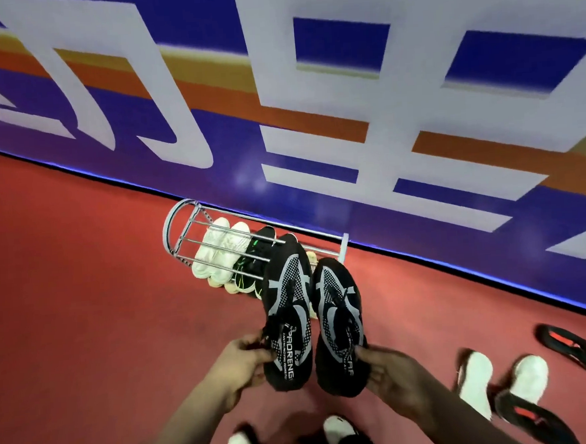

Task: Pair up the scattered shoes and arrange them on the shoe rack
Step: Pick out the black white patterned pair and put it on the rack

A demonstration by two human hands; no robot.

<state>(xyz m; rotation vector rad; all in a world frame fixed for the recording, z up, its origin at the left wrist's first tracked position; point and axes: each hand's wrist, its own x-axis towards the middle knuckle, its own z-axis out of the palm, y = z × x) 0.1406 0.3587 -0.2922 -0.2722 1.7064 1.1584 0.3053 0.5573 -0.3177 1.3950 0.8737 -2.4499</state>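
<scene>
Left hand [240, 365]: fingers grasp heel of left black shoe [288, 311].
Right hand [395, 375]: fingers grasp heel of right black shoe [339, 322].
Shoes: held side by side, toes pointing away from fingers.
Shoe rack [188, 242]: beyond the toes, holding white pair [221, 250].

Two black mesh shoes with grey stripes [290, 311], one in each of two hands, the left hand [239, 369] and the right hand [393, 377]. One chrome wire shoe rack [182, 225] holds two cream knit sneakers [218, 250] and seemingly two black sneakers with green accents [257, 255]. On the red floor [81, 269] lie two white-toed shoes [474, 379] and two black shoes with red marks [580, 348].
</scene>
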